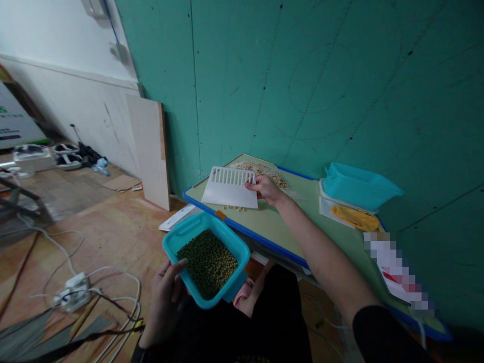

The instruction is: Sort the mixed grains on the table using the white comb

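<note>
The left hand (169, 287) holds the turquoise bin (204, 222) of beans (207, 254) beside the desk (266, 222), best kept level; the right hand (267, 189) grips the white slotted scraper (230, 195), apparently just above loose beans (236, 208), best swept gently.

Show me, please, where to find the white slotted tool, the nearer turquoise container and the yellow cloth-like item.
White slotted tool (230, 195): head view, on its flat part below the slots.
Nearer turquoise container (227, 234): head view, on the inside of its far wall.
Yellow cloth-like item (355, 218): head view, on its middle.
</note>
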Available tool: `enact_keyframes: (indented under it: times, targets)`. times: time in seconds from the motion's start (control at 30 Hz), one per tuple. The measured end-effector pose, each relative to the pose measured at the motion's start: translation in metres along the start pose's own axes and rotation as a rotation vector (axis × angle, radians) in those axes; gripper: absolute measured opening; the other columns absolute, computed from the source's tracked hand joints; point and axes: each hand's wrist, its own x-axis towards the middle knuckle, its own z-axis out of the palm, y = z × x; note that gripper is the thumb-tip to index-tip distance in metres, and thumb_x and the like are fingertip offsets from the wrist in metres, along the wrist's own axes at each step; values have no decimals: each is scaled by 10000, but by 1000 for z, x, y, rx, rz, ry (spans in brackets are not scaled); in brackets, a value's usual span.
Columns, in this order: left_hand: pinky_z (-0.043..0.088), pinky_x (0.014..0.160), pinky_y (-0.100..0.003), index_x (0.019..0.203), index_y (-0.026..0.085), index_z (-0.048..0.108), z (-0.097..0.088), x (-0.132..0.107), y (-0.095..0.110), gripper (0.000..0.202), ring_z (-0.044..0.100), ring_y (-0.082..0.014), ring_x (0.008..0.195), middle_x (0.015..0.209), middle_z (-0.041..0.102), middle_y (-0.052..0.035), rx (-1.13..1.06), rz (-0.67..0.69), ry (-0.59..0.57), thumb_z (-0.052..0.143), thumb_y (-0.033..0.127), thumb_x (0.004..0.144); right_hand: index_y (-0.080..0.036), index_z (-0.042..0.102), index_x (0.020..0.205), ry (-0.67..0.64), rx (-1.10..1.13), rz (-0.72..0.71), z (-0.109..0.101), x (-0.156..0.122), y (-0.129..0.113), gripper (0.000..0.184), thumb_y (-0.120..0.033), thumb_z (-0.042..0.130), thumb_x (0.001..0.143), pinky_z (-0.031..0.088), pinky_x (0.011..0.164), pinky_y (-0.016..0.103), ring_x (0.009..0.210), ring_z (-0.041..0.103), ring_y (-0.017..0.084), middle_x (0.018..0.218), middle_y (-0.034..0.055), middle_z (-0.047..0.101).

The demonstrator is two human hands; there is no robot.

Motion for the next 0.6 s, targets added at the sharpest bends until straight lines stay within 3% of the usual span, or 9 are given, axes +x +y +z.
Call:
enact_keyframes:
  times: [0.27,0.6]
  targets:
    - [319,326,-141,706,225,552,4,-3,3,344,306,-45,281,328,322,148,5,-5,8,818,438,756,-150,700,765,-25,2,-7,0,-1,1,288,-302,927,675,574,555,266,624,657,145,733,37,733]
    - [293,295,-140,688,222,560,2,0,-3,336,331,-53,242,299,330,148,-21,14,-2,826,418,752,-149,690,769,-24,27,5,1,-3,0,276,-290,916,695,585,549,278,629,659,152,741,44,734]
